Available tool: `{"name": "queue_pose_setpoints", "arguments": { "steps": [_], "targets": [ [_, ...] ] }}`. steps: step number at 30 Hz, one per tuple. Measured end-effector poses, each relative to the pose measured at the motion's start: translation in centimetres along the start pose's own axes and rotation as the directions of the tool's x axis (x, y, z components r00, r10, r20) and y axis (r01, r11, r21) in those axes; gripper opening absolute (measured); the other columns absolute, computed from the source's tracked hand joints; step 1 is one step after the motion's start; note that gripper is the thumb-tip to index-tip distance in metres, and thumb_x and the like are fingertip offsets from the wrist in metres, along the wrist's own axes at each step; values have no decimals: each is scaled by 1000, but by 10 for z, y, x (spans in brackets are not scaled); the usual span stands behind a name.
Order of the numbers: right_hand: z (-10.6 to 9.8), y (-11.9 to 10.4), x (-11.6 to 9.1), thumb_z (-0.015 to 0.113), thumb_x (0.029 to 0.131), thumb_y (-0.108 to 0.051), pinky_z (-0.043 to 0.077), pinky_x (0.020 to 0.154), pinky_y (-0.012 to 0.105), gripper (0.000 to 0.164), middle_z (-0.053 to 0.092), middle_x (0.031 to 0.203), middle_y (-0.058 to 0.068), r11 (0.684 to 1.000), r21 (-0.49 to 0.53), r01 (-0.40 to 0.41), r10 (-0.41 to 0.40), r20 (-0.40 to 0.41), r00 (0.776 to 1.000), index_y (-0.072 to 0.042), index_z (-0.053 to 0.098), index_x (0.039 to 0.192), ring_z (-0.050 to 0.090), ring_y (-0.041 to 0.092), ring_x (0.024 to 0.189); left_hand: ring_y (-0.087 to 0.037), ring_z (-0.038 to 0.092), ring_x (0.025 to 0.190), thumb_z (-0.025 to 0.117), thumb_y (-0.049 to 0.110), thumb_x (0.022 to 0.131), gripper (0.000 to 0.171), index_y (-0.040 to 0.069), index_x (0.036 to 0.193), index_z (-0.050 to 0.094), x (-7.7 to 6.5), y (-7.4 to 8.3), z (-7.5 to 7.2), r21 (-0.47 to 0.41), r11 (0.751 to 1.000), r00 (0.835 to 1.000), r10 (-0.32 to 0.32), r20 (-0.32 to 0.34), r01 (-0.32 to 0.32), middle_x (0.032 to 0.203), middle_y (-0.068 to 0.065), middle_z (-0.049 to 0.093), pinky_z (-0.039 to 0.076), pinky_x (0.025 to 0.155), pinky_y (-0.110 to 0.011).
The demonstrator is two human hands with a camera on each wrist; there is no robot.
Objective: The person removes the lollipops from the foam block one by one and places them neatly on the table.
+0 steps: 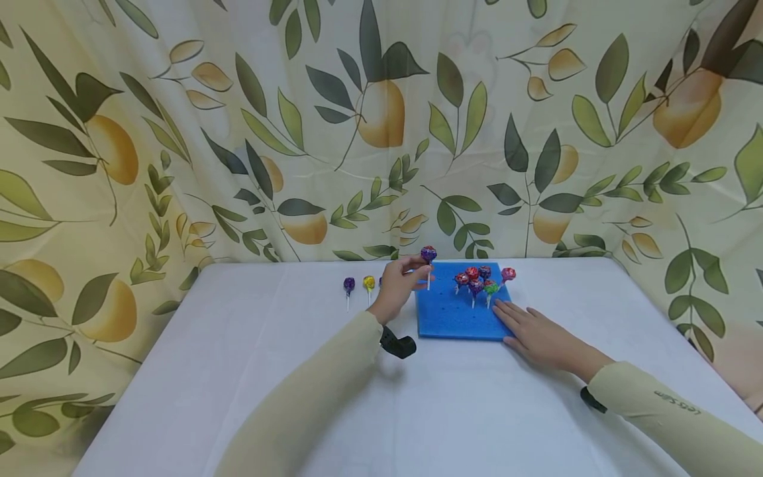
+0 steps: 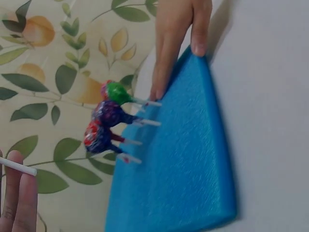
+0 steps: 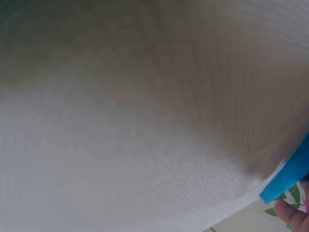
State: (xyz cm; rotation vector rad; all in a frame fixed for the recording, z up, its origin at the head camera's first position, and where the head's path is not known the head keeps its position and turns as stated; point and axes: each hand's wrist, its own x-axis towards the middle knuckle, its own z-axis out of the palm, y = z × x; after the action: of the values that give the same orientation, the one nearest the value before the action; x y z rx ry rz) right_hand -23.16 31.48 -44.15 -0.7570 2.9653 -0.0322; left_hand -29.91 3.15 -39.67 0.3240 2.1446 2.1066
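Observation:
My left hand [image 1: 396, 285] pinches a lollipop with a purple and red wrapper [image 1: 428, 254] by its white stick, head up, over the left part of a blue foam board [image 1: 450, 321]. In the left wrist view the bare end of the held stick [image 2: 19, 166] shows beside the fingers. Several wrapped lollipops stand upright in the board, among them a green one [image 1: 491, 287] and a purple one [image 1: 475, 286]. A pink lollipop [image 1: 508, 273] is at the right edge. My right hand [image 1: 545, 338] rests with extended fingers against the board's right side.
On the white-covered table [image 1: 286, 331], left of the board, lie a purple lollipop [image 1: 348, 285] and a yellow lollipop [image 1: 369, 283]. Another beside them is mostly hidden by my left hand. A leaf-and-fruit patterned curtain [image 1: 357, 185] hangs behind the table.

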Motion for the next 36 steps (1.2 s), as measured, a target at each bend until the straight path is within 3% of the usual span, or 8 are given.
{"name": "queue_pose_setpoints", "arguments": {
  "steps": [7,15,22,28,36],
  "targets": [
    [0,0,-1,51,95,-35,27,107,63,65,27,152,22,1000,0,0,0,-5,1000,0,29,145,28,43,138,-25,67,98,56,18,94,28,5,119,57,-2,10,-26,15,1000,1000,6,-15,-5,115,-14,64,57,78,-30],
    [-1,-1,-1,51,95,-34,27,107,63,65,27,152,22,1000,-3,0,0,-8,1000,1,29,145,28,43,138,-17,68,89,56,18,95,30,2,120,57,-7,11,-55,23,1000,999,3,-39,-3,115,-18,64,55,84,-37],
    [-2,-3,-2,51,95,-34,26,108,62,65,27,152,22,1000,7,-3,3,-8,1000,0,29,145,27,42,138,-33,64,101,57,14,94,26,1,116,58,-14,13,-80,46,998,995,-28,-94,32,113,-20,65,53,89,-44],
    [-3,-3,-2,51,95,-35,26,108,63,65,27,152,22,1000,13,-7,7,1,1000,0,29,145,27,43,138,-23,67,91,57,13,93,25,1,115,59,-19,3,-101,81,995,985,-47,-165,61,111,-20,66,55,84,-39],
    [-3,-3,-1,51,95,-35,26,108,62,65,27,152,22,1000,3,-5,5,4,1000,0,28,145,27,43,138,-31,65,99,57,13,94,28,0,118,58,-24,-9,-129,115,987,971,-83,-225,111,114,-20,65,57,75,-27]
  ]
}}
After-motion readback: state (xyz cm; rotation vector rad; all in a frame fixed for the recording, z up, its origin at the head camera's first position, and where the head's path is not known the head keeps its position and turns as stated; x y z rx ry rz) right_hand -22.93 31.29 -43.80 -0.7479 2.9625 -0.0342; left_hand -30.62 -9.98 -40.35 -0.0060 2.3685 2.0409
